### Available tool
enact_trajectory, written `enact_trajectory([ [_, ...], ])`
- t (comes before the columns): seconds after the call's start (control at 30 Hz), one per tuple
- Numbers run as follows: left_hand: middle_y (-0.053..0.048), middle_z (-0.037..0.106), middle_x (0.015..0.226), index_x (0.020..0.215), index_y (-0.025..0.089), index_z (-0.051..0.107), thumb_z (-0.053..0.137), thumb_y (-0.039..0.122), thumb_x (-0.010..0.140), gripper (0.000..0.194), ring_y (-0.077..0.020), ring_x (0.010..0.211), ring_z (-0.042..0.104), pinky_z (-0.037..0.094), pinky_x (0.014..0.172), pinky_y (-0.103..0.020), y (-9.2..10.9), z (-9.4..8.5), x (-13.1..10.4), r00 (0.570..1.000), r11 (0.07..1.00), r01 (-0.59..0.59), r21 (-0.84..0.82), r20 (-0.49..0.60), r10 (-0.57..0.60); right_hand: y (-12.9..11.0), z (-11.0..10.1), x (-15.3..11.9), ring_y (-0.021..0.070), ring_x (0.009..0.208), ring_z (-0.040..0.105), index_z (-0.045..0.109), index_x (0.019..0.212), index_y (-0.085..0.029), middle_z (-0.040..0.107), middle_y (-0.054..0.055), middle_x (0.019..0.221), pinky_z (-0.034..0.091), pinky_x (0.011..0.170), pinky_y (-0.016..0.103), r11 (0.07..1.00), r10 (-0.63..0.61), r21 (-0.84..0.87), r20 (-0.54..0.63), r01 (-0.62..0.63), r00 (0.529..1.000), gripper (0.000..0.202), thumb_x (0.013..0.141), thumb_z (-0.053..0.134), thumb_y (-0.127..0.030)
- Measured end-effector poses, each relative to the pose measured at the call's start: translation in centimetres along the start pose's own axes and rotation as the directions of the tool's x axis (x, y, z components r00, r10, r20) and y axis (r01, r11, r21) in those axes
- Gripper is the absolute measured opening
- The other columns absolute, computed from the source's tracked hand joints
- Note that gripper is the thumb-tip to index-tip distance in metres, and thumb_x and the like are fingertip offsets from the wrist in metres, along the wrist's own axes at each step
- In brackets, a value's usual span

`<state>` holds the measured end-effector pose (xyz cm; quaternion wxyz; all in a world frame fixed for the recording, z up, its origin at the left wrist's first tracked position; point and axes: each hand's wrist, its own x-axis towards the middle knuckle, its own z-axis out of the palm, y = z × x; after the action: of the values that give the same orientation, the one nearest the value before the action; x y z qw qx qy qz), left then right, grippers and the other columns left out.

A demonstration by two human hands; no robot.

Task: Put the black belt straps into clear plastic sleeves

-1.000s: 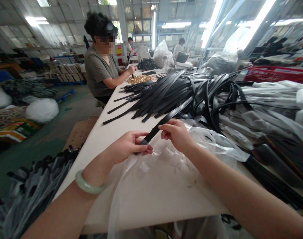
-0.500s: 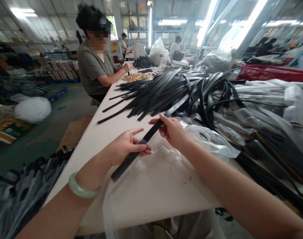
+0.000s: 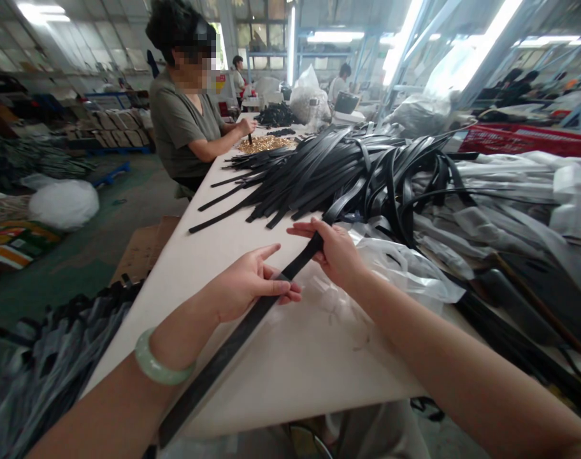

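Note:
A black strap (image 3: 243, 331) runs slantwise between my hands, its near end hanging past the table's front edge. Clear plastic sleeving covers its lower length, with the sleeve's mouth at my left fingers. My left hand (image 3: 252, 280), below a pale green bangle, pinches strap and sleeve between thumb and fingers. Farther up, my right hand (image 3: 336, 252) grips the bare part of the strap. Beyond that hand the strap runs back towards a large heap of black straps (image 3: 314, 172) on the table.
Clear plastic sleeves (image 3: 400, 261) lie right of my right hand on the pale table (image 3: 329, 376). A co-worker (image 3: 185, 115) sits at the far left side beside a pile of small gold-coloured pieces (image 3: 266, 144). Sleeved straps (image 3: 56, 363) are stacked low at the left.
The strap has slid down through the sleeve towards me; its near end now reaches beyond the table's front edge. Both hands stay nearly in place.

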<state>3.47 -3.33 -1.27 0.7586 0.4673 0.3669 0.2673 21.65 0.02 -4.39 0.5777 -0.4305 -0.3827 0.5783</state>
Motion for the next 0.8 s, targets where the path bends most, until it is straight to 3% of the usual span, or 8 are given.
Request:
enact_trajectory([
  [0.13, -0.009, 0.073, 0.077, 0.142, 0.015, 0.027, 0.078, 0.012, 0.069, 0.089, -0.0189, 0.071, 0.07, 0.052, 0.066, -0.027, -0.5, 0.5, 0.3, 1.0, 1.0, -0.022, 0.007, 0.007, 0.022, 0.3, 1.4, -2.1, 0.0055, 0.045, 0.038, 0.075, 0.092, -0.017, 0.072, 0.007, 0.089, 0.021, 0.036, 0.019, 0.99, 0.034, -0.142, 0.158, -0.011, 0.987, 0.04, 0.081, 0.058, -0.052],
  [0.3, -0.006, 0.072, 0.076, 0.13, 0.015, 0.038, 0.079, 0.01, 0.065, 0.077, -0.0194, 0.069, 0.07, 0.054, 0.068, -0.03, -1.2, 0.8, 0.9, 0.997, 0.997, -0.069, -0.028, -0.027, 0.069, -0.4, 1.7, -3.4, 0.0073, 0.038, 0.034, 0.074, 0.1, -0.019, 0.052, -0.002, 0.044, 0.023, 0.035, 0.02, 0.98, 0.01, -0.194, 0.281, 0.047, 0.96, 0.045, 0.085, 0.053, -0.055],
  [0.37, -0.005, 0.071, 0.074, 0.119, 0.014, 0.046, 0.08, 0.011, 0.064, 0.064, -0.0188, 0.068, 0.069, 0.054, 0.067, -0.03, -1.3, 0.7, 1.1, 0.995, 0.994, -0.096, -0.044, -0.026, 0.095, -0.4, 2.1, -3.8, 0.0084, 0.04, 0.04, 0.073, 0.104, -0.02, 0.054, -0.003, 0.047, 0.03, 0.035, 0.019, 0.975, 0.03, -0.22, 0.324, 0.045, 0.946, 0.045, 0.083, 0.055, -0.056],
  [0.47, -0.003, 0.07, 0.073, 0.11, 0.012, 0.051, 0.081, 0.011, 0.062, 0.056, -0.0172, 0.067, 0.068, 0.053, 0.066, -0.028, -0.9, 0.5, 1.0, 0.988, 0.986, -0.153, -0.07, -0.032, 0.151, -0.3, 2.6, -4.2, 0.0116, 0.056, 0.056, 0.073, 0.101, -0.022, 0.068, 0.003, 0.079, 0.043, 0.043, 0.021, 0.977, 0.044, -0.21, 0.385, 0.041, 0.922, 0.04, 0.078, 0.063, -0.053],
  [0.53, -0.004, 0.071, 0.074, 0.122, 0.013, 0.046, 0.08, 0.011, 0.064, 0.067, -0.018, 0.068, 0.069, 0.053, 0.065, -0.027, -0.6, 0.5, 0.7, 0.988, 0.985, -0.156, -0.072, -0.022, 0.155, -0.6, 2.4, -3.7, 0.015, 0.07, 0.061, 0.074, 0.095, -0.021, 0.069, 0.005, 0.094, 0.048, 0.053, 0.023, 0.984, 0.007, -0.17, 0.357, 0.058, 0.934, 0.037, 0.076, 0.066, -0.051],
  [0.63, -0.008, 0.073, 0.077, 0.144, 0.016, 0.02, 0.079, 0.011, 0.067, 0.097, -0.0214, 0.072, 0.07, 0.052, 0.065, -0.029, -0.3, 0.5, 0.2, 0.995, 0.995, -0.101, -0.016, 0.009, 0.101, -1.3, 1.2, -2.0, 0.0173, 0.076, 0.062, 0.073, 0.086, -0.017, 0.07, 0.007, 0.09, 0.05, 0.063, 0.026, 0.994, -0.09, -0.053, 0.105, 0.096, 0.99, 0.036, 0.077, 0.064, -0.051],
  [0.7, -0.01, 0.074, 0.079, 0.148, 0.015, 0.008, 0.079, 0.011, 0.067, 0.108, -0.0227, 0.074, 0.071, 0.051, 0.065, -0.029, -0.4, 0.6, 0.2, 0.996, 0.996, -0.091, 0.019, 0.009, 0.091, -1.4, 0.5, -1.0, 0.0171, 0.075, 0.061, 0.072, 0.079, -0.017, 0.069, 0.007, 0.082, 0.049, 0.064, 0.026, 0.992, -0.125, -0.009, -0.039, 0.125, 0.991, 0.035, 0.078, 0.063, -0.051],
  [0.8, -0.01, 0.074, 0.078, 0.149, 0.014, 0.01, 0.08, 0.011, 0.065, 0.109, -0.0218, 0.072, 0.07, 0.051, 0.066, -0.03, -0.5, 0.5, 0.3, 0.991, 0.991, -0.134, 0.003, -0.029, 0.134, -0.6, 0.4, -0.8, 0.0168, 0.079, 0.061, 0.071, 0.079, -0.019, 0.069, 0.005, 0.081, 0.048, 0.067, 0.026, 0.985, -0.156, -0.08, -0.008, 0.154, 0.988, 0.034, 0.079, 0.06, -0.052],
])
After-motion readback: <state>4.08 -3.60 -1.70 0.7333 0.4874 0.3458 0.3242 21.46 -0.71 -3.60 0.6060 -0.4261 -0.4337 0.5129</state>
